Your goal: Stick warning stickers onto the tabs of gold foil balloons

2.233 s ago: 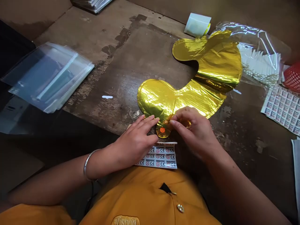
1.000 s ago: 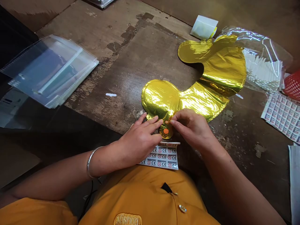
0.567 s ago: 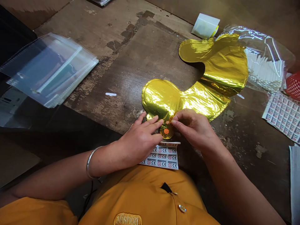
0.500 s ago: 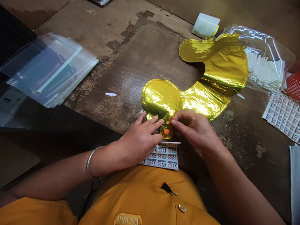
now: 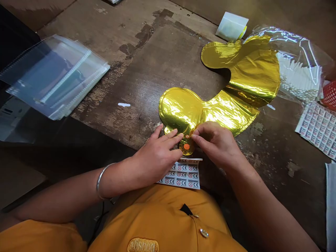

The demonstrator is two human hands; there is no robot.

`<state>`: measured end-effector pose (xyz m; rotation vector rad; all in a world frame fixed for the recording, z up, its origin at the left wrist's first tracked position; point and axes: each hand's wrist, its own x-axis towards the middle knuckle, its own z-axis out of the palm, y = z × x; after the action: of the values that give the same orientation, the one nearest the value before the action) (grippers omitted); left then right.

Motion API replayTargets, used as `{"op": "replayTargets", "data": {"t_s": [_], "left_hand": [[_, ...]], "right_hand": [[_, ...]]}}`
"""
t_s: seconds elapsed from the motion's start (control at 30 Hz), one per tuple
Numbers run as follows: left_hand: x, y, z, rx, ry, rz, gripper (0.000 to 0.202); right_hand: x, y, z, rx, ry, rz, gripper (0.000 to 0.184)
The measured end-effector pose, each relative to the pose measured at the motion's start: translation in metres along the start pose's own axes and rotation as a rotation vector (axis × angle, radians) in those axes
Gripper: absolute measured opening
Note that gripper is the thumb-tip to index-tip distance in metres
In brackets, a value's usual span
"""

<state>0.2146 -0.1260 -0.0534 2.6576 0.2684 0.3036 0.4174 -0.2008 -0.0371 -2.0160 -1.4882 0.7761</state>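
Note:
A gold foil balloon [image 5: 181,105], flat and curved, lies on the worn wooden table. My left hand [image 5: 160,157] rests on its near end with the fingers stretched out, touching the foil beside a narrow tab. On that tab is a round orange sticker [image 5: 186,146]. Thumb and forefinger of my right hand [image 5: 214,143] are pinched together at the tab's right edge, just above the orange sticker. What sits between those fingertips is too small to make out. A sheet of CE warning labels [image 5: 183,178] lies partly under my left hand, at the table's near edge.
Clear plastic sleeves [image 5: 60,77] are stacked at the left edge. A clear bag of white sticks [image 5: 299,75], another label sheet [image 5: 317,127] and a red basket [image 5: 329,94] stand at right. A white packet [image 5: 231,26] sits at the back. A small white strip [image 5: 124,104] lies left of the balloon.
Both hands stay almost where they were, the right one still pinched at the tab. The view has shifted very slightly.

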Motion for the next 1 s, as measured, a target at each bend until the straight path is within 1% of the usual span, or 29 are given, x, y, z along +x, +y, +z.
{"op": "replayTargets", "data": {"t_s": [0.23,0.37,0.43,0.53,0.57,0.6,0.67,0.73,0.83,0.87,0.93,0.97,1.0], "left_hand": [[-0.001,-0.001,0.001,0.01,-0.025,-0.002,0.016],[0.001,-0.001,0.001,0.008,-0.017,0.002,0.017],[0.001,-0.002,-0.001,0.001,-0.009,0.001,0.018],[0.003,-0.003,-0.004,-0.014,-0.018,-0.008,0.018],[0.003,-0.003,-0.005,-0.019,-0.025,-0.012,0.017],[0.003,-0.003,-0.005,-0.023,-0.032,-0.016,0.017],[0.003,-0.003,-0.006,-0.025,-0.041,-0.025,0.015],[0.003,-0.003,-0.007,-0.024,-0.042,-0.029,0.014],[0.004,-0.004,-0.007,-0.025,-0.04,-0.032,0.014],[0.004,-0.004,-0.008,-0.027,-0.043,-0.033,0.015],[0.005,-0.004,-0.009,-0.026,-0.052,-0.035,0.015],[0.004,-0.004,-0.009,-0.023,-0.054,-0.033,0.015],[0.003,-0.004,-0.009,-0.021,-0.054,-0.026,0.016]], "right_hand": [[0.001,0.002,0.002,-0.042,0.024,-0.01,0.014],[0.001,0.003,0.007,-0.137,0.053,-0.039,0.017],[0.001,0.004,0.011,-0.199,0.103,-0.031,0.021],[0.002,0.006,0.015,-0.281,0.214,0.008,0.034],[0.002,0.007,0.016,-0.308,0.243,0.016,0.033],[0.002,0.007,0.016,-0.336,0.268,0.02,0.029],[0.002,0.008,0.014,-0.366,0.311,0.016,0.016],[-0.001,0.009,0.014,-0.331,0.307,-0.021,0.007],[-0.004,0.011,0.016,-0.319,0.251,-0.108,0.021],[-0.004,0.012,0.017,-0.351,0.254,-0.118,0.021],[-0.003,0.013,0.017,-0.424,0.304,-0.097,0.009],[-0.003,0.013,0.016,-0.436,0.328,-0.091,0.008],[-0.004,0.012,0.013,-0.432,0.34,-0.113,0.012]]}}
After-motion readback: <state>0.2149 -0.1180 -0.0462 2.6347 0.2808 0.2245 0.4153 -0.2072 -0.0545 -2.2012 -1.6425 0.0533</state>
